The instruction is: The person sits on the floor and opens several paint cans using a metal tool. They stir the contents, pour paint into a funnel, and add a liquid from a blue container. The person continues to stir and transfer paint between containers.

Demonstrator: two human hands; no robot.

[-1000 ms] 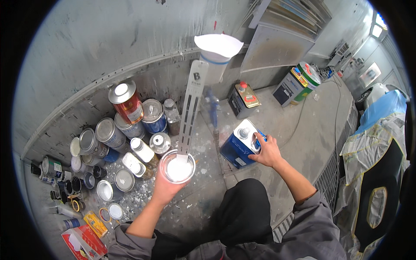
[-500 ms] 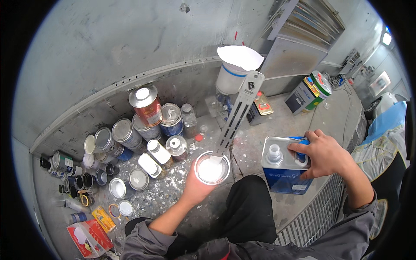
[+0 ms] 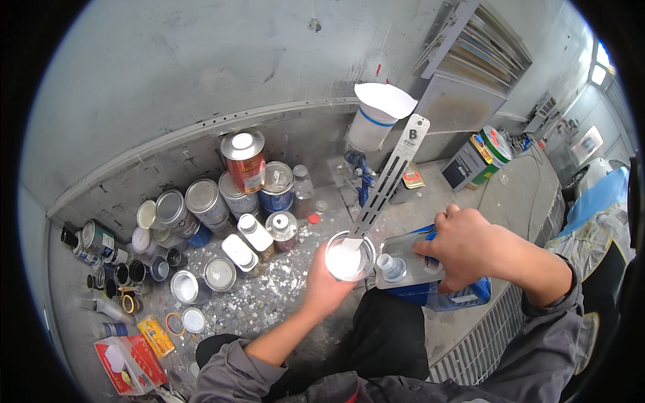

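My left hand [image 3: 326, 289] holds a clear cup [image 3: 348, 262] of white liquid, a long slotted metal stirring stick [image 3: 390, 185] standing in it at a slant. My right hand [image 3: 470, 245] grips the top handle of a rectangular blue metal can [image 3: 457, 295], which tilts toward the cup. The can's clear plastic spout [image 3: 392, 266] is uncapped, just right of the cup; whether liquid is flowing I cannot tell. Behind them a blue spray gun [image 3: 361, 176] stands under a white cup with a paper funnel [image 3: 376, 121].
Several paint cans [image 3: 201, 201] and bottles crowd the spattered bench along the wall at left. A red box [image 3: 138, 363] lies at lower left. Square tins [image 3: 463, 161] stand behind at right. A floor grate [image 3: 470, 342] and plastic-masked car parts [image 3: 594, 201] are at far right.
My right hand has lifted and tipped the blue can leftward, bringing its spout toward the cup. My left hand and cup sit further right in the view.
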